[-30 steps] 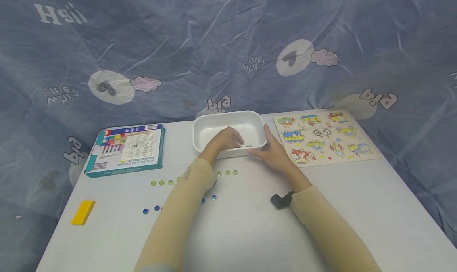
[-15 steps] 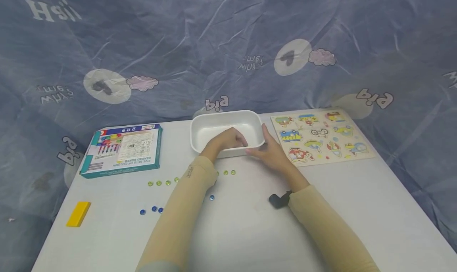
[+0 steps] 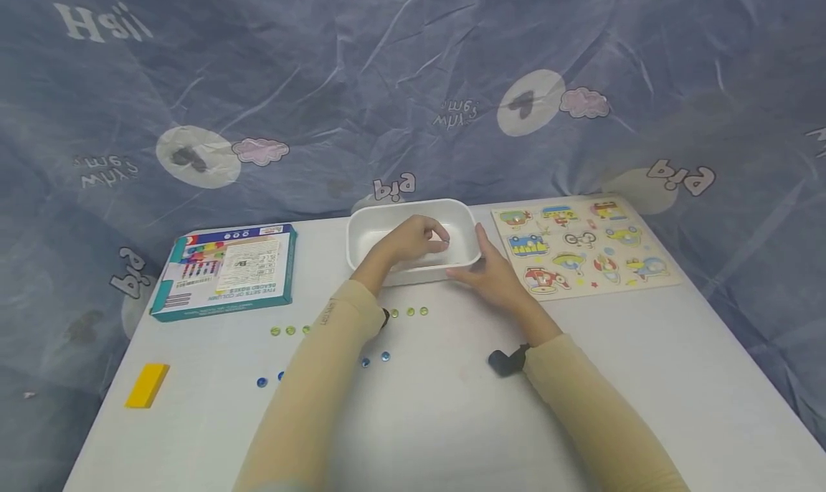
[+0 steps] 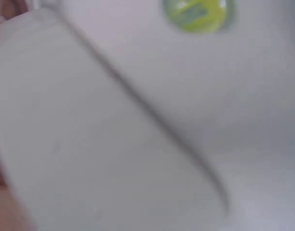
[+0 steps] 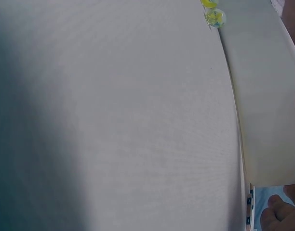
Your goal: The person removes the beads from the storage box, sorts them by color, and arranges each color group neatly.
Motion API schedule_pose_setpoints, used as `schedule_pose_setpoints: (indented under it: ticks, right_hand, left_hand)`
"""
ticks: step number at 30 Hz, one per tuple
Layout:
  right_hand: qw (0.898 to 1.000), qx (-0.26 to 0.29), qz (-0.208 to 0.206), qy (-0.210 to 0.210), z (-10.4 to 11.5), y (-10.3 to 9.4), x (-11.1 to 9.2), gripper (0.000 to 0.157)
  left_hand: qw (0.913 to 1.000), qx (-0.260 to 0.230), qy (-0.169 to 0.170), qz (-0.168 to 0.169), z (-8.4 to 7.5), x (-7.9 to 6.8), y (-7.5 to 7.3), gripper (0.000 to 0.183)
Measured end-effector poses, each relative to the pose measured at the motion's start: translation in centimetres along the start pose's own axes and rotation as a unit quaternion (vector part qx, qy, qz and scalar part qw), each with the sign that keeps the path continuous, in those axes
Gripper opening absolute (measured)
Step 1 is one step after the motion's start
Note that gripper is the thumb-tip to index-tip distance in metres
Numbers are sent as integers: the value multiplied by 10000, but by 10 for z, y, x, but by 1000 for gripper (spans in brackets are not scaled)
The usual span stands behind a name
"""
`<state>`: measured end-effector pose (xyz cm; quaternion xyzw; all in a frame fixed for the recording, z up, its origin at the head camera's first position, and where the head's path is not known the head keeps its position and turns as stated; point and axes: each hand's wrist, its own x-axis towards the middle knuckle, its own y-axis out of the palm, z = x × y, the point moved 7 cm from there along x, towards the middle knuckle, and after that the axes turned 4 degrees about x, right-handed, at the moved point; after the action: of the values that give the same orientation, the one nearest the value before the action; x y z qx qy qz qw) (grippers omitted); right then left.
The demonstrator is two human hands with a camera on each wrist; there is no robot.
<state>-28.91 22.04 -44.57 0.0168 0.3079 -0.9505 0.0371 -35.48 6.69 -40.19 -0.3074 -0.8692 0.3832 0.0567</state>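
Note:
My left hand (image 3: 413, 239) is inside the white plastic box (image 3: 381, 219), its thumb and forefinger pinching a small dark bead-like piece (image 3: 447, 242), mostly hidden by the fingertips. My right hand (image 3: 488, 270) grips the box's near right corner, thumb on the front wall and fingers along the end. In the left wrist view the box wall (image 4: 104, 134) fills much of the picture, beside one clear yellow-green glass bead (image 4: 198, 12). A row of yellow-green beads (image 3: 410, 311) lies in front of the box, partly behind the left sleeve; blue beads (image 3: 386, 356) form a nearer row.
A boxed bead set (image 3: 226, 273) lies at the left back, and a yellow block (image 3: 148, 386) nearer the left edge. To the right of the white box is a wooden vehicle puzzle board (image 3: 584, 248). A patterned blue cloth (image 3: 413, 97) hangs behind the table (image 3: 464, 427).
My left hand dips to the box floor, then rises a little with a small piece between thumb and forefinger. The right hand keeps its grip on the box corner.

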Motion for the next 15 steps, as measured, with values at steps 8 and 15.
schedule_pose_setpoints:
  ticks: [8, 15]
  right_hand:
    - [10000, 9, -2, 23, 0, 1, -1, 114]
    - [9999, -32, 25, 127, -1, 1, 0, 114]
  left_hand:
    - [9982, 381, 333, -313, -32, -53, -22, 19]
    - [9981, 184, 284, -510, -23, -109, -17, 12]
